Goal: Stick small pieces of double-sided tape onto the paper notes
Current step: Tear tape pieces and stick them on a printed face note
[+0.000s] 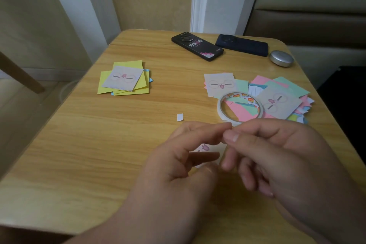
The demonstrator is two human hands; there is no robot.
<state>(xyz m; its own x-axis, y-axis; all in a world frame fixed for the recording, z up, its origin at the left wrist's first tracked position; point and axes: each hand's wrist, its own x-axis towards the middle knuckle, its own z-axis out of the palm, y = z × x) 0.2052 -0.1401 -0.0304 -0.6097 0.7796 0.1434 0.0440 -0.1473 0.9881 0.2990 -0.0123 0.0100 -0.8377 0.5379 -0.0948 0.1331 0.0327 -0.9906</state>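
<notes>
Tape roll (219, 108) lying flat on the near-left edge of a mixed heap (289, 86) of pink, green and printed paper notes, right of centre on the wooden table (79, 154). Just nearer than the roll, left hand (178, 164) and right hand (281, 156) raised over the wood, tips brought together: left forefinger stretched across to touch the right thumb and forefinger at 1 spot, remaining fingers loosely curled. Cannot tell the grip of either hand, pinching a piece of tape or merely touching: meeting point too small and blurred. Beneath the hands, mostly hidden, 1 pale note (205, 147) with a pink printed mark, flat on the table. Beyond the left hand, apart from all else, 1 small white scrap (180, 117). Farther left, well apart from the heap, a yellow stack (106, 85) of notes topped by a grey note (123, 78) with a printed face, blue edges peeking out underneath. Along the far edge, 2 phones face down and near each other, black phone (197, 46) and dark blue phone (242, 44), with a round silver case (281, 58) just right of them.
</notes>
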